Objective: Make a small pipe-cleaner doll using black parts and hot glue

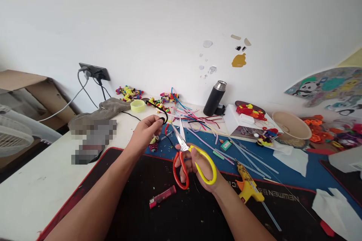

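Between the thumb and fingers of my left hand (147,131) is a black pipe cleaner (161,108), its free length curving up and to the left. My right hand (198,163) holds a pair of scissors (182,145) with one red and one yellow handle loop. The blades point up, spread slightly apart, just right of my left fingertips and not touching the black strand. Below my left hand, a small dark red and yellow figure (153,145) lies on the blue mat (203,139). A pink lighter (162,197) rests on the black mat (135,203).
A yellow glue gun (249,184) lies right of my right hand, near clear glue sticks (251,160). Coloured pipe cleaners (195,116), a black flask (215,98), a white box (243,122) and a beige bowl (292,126) stand behind. A fan (17,131) is at left.
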`<state>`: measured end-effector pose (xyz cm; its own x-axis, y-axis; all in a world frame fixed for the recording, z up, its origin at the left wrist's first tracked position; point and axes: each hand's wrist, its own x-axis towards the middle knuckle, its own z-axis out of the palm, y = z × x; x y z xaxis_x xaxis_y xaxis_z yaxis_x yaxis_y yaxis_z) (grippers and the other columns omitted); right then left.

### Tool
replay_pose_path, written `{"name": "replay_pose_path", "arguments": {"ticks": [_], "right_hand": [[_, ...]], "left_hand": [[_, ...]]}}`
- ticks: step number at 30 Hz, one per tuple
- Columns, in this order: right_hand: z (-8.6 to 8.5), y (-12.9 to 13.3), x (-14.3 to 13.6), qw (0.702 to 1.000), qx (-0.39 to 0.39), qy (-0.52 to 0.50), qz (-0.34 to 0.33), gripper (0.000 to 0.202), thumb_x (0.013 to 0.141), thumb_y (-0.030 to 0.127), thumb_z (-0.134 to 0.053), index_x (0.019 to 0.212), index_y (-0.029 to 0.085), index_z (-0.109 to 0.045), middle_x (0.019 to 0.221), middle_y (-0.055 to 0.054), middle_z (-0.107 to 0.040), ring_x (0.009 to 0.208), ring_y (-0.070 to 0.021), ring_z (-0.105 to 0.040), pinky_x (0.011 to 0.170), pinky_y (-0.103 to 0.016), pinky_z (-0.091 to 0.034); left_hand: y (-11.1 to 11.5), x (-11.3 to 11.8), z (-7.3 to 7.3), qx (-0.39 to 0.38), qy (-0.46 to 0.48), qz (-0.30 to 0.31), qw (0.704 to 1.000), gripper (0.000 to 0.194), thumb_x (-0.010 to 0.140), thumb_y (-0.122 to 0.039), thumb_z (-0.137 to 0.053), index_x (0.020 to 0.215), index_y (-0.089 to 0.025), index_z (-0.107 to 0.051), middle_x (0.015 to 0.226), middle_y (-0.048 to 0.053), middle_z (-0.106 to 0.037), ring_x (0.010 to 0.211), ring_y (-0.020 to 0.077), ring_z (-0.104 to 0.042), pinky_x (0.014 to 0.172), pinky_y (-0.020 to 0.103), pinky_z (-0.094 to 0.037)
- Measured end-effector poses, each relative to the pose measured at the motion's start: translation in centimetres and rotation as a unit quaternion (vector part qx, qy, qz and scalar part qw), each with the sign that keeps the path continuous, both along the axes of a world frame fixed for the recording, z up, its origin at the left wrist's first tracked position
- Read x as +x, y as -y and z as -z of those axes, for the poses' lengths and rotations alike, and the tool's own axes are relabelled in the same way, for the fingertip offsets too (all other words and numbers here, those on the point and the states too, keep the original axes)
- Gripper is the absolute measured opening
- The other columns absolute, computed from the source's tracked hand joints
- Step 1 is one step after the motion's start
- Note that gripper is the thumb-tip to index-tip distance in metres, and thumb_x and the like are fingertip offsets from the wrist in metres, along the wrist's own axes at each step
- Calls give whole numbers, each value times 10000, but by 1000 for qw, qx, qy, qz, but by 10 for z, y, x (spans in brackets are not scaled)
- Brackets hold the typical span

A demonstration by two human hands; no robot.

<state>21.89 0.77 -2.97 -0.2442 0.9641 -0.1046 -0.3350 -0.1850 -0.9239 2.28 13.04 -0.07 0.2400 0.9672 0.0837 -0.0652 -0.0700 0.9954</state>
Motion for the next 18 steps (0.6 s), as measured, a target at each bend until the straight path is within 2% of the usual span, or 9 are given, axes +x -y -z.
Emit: {"name": "replay_pose_path", "arguments": {"ticks": [3,7,18], "right_hand": [[-3,2,2,999,4,30,9,672,901,740,-672,1247,166,-632,838,-39,-715,475,-136,-643,470,-252,-479],[-6,4,-3,999,-4,43,-3,702,837,743,-741,1224,167,-630,788,0,-673,441,-113,-600,424,-231,-450],[-4,9,-11,997,-8,70,18,632,850,689,-760,1221,187,-661,765,33,-621,414,-71,-547,395,-199,-402]], "left_hand": [[1,0,0,2,-9,23,1000,308,877,-432,-702,720,-205,-565,610,-34,-564,573,125,-459,580,255,-354],[3,1,0,-19,5,32,999,262,877,-389,-701,731,-209,-581,609,-31,-561,568,133,-463,567,258,-363],[4,4,7,-27,2,66,997,294,903,-399,-709,713,-207,-592,616,-25,-563,578,134,-478,575,259,-390]]}}
